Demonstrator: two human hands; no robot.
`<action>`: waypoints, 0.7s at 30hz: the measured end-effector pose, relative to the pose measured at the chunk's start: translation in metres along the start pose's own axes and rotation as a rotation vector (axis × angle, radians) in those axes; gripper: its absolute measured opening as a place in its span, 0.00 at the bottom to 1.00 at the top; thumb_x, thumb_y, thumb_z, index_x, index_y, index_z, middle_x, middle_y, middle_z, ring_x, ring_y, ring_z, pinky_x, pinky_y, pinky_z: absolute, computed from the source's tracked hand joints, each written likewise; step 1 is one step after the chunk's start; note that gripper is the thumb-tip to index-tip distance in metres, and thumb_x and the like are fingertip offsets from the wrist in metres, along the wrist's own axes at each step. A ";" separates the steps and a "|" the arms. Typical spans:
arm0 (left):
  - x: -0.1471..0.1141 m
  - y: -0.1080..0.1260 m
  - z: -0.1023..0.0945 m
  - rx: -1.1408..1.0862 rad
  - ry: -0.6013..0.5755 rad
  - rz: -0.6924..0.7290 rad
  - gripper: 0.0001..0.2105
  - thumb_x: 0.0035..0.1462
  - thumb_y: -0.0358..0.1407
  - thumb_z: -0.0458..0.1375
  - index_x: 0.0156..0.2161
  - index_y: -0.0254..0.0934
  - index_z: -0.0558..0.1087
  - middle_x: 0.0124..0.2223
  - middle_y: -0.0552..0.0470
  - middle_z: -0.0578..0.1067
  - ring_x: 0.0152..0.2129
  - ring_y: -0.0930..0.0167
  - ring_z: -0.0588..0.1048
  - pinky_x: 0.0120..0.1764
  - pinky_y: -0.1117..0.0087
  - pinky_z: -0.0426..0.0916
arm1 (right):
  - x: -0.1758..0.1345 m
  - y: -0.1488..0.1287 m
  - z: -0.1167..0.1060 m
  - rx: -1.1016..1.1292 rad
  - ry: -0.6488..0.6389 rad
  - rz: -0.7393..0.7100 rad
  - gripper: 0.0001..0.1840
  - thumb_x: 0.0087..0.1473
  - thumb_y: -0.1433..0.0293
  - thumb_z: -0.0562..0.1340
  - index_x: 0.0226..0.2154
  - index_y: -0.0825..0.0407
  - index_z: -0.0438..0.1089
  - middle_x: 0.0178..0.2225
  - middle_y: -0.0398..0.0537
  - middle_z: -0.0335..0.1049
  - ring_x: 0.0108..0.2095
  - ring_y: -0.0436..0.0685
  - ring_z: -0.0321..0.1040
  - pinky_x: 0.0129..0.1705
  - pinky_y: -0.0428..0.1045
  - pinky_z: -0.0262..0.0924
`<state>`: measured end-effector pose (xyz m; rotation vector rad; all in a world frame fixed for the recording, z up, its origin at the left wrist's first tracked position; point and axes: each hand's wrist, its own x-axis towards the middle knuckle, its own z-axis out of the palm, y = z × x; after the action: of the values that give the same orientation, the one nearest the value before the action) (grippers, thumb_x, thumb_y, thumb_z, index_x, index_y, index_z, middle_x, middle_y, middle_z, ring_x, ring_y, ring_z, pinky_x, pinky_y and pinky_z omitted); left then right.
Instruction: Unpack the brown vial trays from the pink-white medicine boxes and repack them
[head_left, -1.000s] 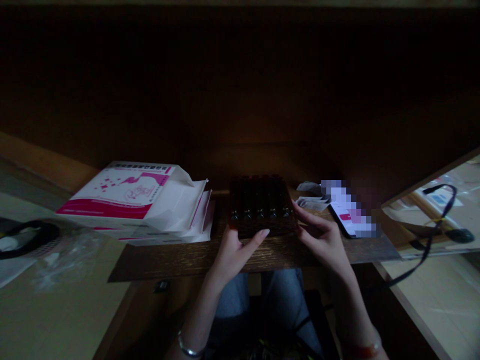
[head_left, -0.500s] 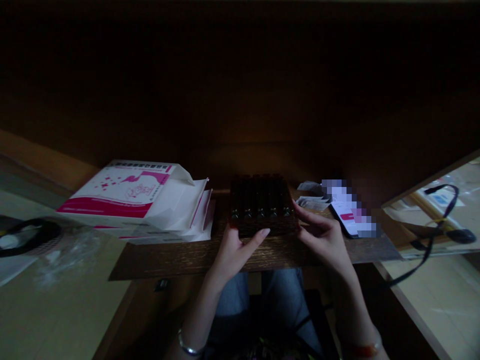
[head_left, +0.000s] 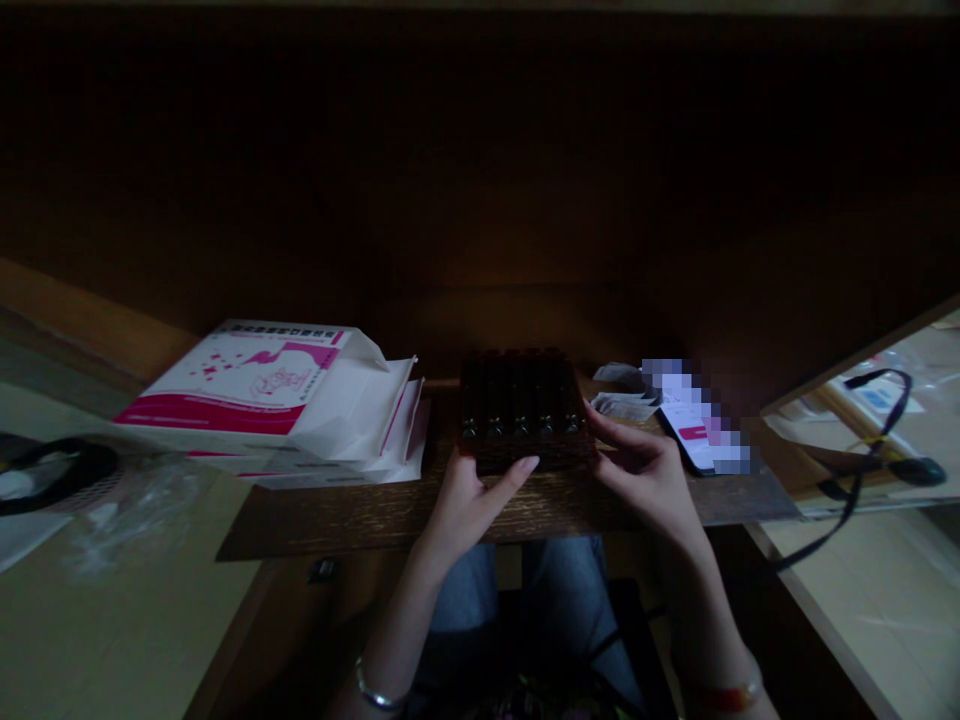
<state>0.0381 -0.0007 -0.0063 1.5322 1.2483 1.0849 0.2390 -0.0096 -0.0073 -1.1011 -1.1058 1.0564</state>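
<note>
A dark brown, glossy stack of tube-like vials (head_left: 520, 400) sits in the middle of the narrow wooden board. Its tubes lie side by side, with small glints at their near ends; the dim light hides finer detail. My left hand (head_left: 474, 500) grips the near left corner, its thumb along the front face and its other fingers mostly hidden. On the right side, my right hand (head_left: 645, 475) presses its fingertips and thumb against the stack. Small pale packets (head_left: 626, 403) lie just beyond my right fingers.
White and pink cardboard boxes (head_left: 247, 385), stacked with open flaps facing right, stand at the left. A lit phone (head_left: 690, 425) lies on the right of the wooden board (head_left: 330, 520). A black strap (head_left: 847, 520) hangs further right. Dark wooden panels enclose the back.
Both hands keep the same hold on the vials. The view has shifted very slightly; nothing else has visibly moved.
</note>
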 end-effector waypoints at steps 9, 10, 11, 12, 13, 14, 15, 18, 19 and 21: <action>0.002 -0.003 0.000 -0.024 -0.007 0.060 0.24 0.56 0.46 0.62 0.55 0.38 0.70 0.48 0.46 0.80 0.51 0.61 0.76 0.57 0.56 0.69 | -0.001 0.004 -0.003 0.019 -0.047 -0.005 0.24 0.48 0.70 0.72 0.50 0.44 0.76 0.54 0.45 0.73 0.56 0.66 0.70 0.58 0.61 0.66; 0.002 -0.003 0.000 -0.029 -0.008 0.064 0.24 0.56 0.46 0.63 0.55 0.38 0.70 0.47 0.46 0.80 0.51 0.61 0.76 0.57 0.56 0.69 | -0.002 0.006 -0.003 0.041 -0.064 -0.013 0.25 0.49 0.70 0.71 0.50 0.43 0.75 0.55 0.44 0.72 0.57 0.66 0.69 0.59 0.61 0.65; 0.002 -0.003 0.000 -0.029 -0.006 0.067 0.24 0.56 0.46 0.63 0.55 0.38 0.70 0.47 0.46 0.80 0.50 0.61 0.77 0.57 0.56 0.69 | -0.003 0.007 -0.003 0.062 -0.083 -0.021 0.25 0.50 0.70 0.71 0.51 0.42 0.74 0.56 0.44 0.71 0.58 0.65 0.68 0.60 0.60 0.65; 0.002 -0.004 0.001 -0.024 -0.003 0.068 0.24 0.56 0.46 0.63 0.55 0.38 0.71 0.47 0.46 0.80 0.49 0.61 0.77 0.57 0.56 0.69 | -0.004 0.008 -0.003 0.080 -0.097 -0.029 0.25 0.51 0.70 0.71 0.52 0.41 0.73 0.56 0.43 0.71 0.58 0.65 0.68 0.60 0.60 0.65; 0.002 -0.004 0.001 -0.015 -0.002 0.066 0.25 0.56 0.47 0.63 0.55 0.38 0.70 0.47 0.46 0.80 0.49 0.61 0.77 0.57 0.55 0.69 | -0.005 0.010 -0.003 0.092 -0.105 -0.039 0.25 0.52 0.70 0.70 0.53 0.40 0.73 0.57 0.43 0.70 0.58 0.64 0.67 0.60 0.60 0.64; 0.002 -0.005 0.001 -0.001 0.000 0.066 0.25 0.56 0.47 0.62 0.56 0.38 0.70 0.46 0.45 0.80 0.49 0.60 0.77 0.57 0.55 0.69 | -0.006 0.011 -0.004 0.098 -0.106 -0.049 0.26 0.52 0.70 0.70 0.54 0.39 0.72 0.58 0.43 0.70 0.59 0.64 0.67 0.60 0.60 0.64; 0.003 -0.006 0.001 0.016 0.005 0.071 0.27 0.56 0.48 0.63 0.57 0.37 0.70 0.46 0.45 0.80 0.49 0.59 0.77 0.57 0.54 0.69 | -0.007 0.012 -0.004 0.098 -0.105 -0.062 0.26 0.53 0.70 0.69 0.54 0.38 0.71 0.58 0.43 0.69 0.59 0.63 0.67 0.61 0.60 0.64; 0.004 -0.010 -0.001 0.070 0.066 0.164 0.37 0.53 0.50 0.65 0.64 0.37 0.61 0.53 0.41 0.77 0.55 0.56 0.74 0.59 0.51 0.66 | -0.010 0.014 -0.005 0.059 -0.095 -0.138 0.29 0.54 0.71 0.68 0.58 0.38 0.68 0.61 0.43 0.67 0.62 0.63 0.63 0.65 0.62 0.57; 0.005 -0.011 -0.001 0.081 0.107 0.220 0.42 0.52 0.51 0.65 0.67 0.38 0.56 0.58 0.39 0.73 0.58 0.55 0.70 0.61 0.50 0.63 | -0.010 0.014 -0.006 0.035 -0.092 -0.177 0.30 0.55 0.71 0.68 0.59 0.38 0.67 0.62 0.44 0.65 0.64 0.63 0.60 0.66 0.63 0.54; 0.007 -0.011 -0.004 0.083 0.187 0.335 0.49 0.51 0.52 0.65 0.70 0.42 0.45 0.69 0.38 0.59 0.66 0.55 0.59 0.65 0.51 0.55 | -0.010 0.012 -0.006 -0.005 -0.093 -0.257 0.32 0.55 0.71 0.67 0.60 0.39 0.65 0.64 0.45 0.62 0.66 0.64 0.55 0.68 0.66 0.47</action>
<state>0.0325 0.0080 -0.0153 1.7795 1.1984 1.4348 0.2427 -0.0190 -0.0210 -0.8925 -1.2872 0.9090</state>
